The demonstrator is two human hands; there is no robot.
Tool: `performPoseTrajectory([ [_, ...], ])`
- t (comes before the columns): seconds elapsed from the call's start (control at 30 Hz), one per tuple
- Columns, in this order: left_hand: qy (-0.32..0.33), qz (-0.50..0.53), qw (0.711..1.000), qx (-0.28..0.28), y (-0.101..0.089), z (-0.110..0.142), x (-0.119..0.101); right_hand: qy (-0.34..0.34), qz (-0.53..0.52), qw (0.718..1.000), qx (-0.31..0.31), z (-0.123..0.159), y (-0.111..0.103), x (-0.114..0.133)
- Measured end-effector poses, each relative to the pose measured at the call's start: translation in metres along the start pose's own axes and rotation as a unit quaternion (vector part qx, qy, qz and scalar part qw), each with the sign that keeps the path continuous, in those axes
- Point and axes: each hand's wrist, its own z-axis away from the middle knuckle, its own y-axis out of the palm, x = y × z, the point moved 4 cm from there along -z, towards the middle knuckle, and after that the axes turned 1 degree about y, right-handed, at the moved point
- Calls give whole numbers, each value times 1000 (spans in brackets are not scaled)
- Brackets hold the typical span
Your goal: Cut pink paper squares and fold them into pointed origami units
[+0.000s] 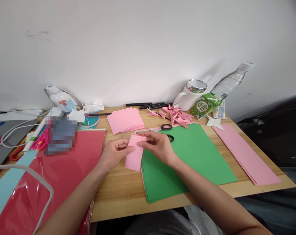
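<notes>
A folded piece of pink paper [134, 159] is held up between both hands, over the wooden table. My left hand [116, 150] pinches its left edge, thumb on the front face. At the upper right edge of the same paper, my right hand [159, 146] grips it with thumb in front and fingers behind. A stack of pink paper squares [125, 120] lies just beyond the hands. Black-handled scissors [167, 126] rest behind my right hand, partly hidden by it. Under my right forearm lies a stack of green sheets [189, 156].
Folded pink paper pieces [178, 116] are piled near a white mug [189, 94], a green carton [204, 106] and a clear bottle [231, 81]. Pink strips [248, 156] lie right. A red sheet pack [72, 163], a cable [49, 187] and a white bottle [62, 99] occupy the left.
</notes>
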Motion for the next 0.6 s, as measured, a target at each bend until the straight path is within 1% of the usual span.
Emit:
performPoseTrajectory([
  [0.1, 7, 2, 1000, 7, 0, 0, 1, -3, 0, 1000, -5, 0, 0, 2],
  [0.33, -1, -15, 1000, -19, -3, 1, 5, 15, -51, 998, -28, 0, 0, 5],
  [0.6, 4, -4, 1000, -6, -2, 1, 4, 26, -90, 995, -45, 0, 0, 7],
])
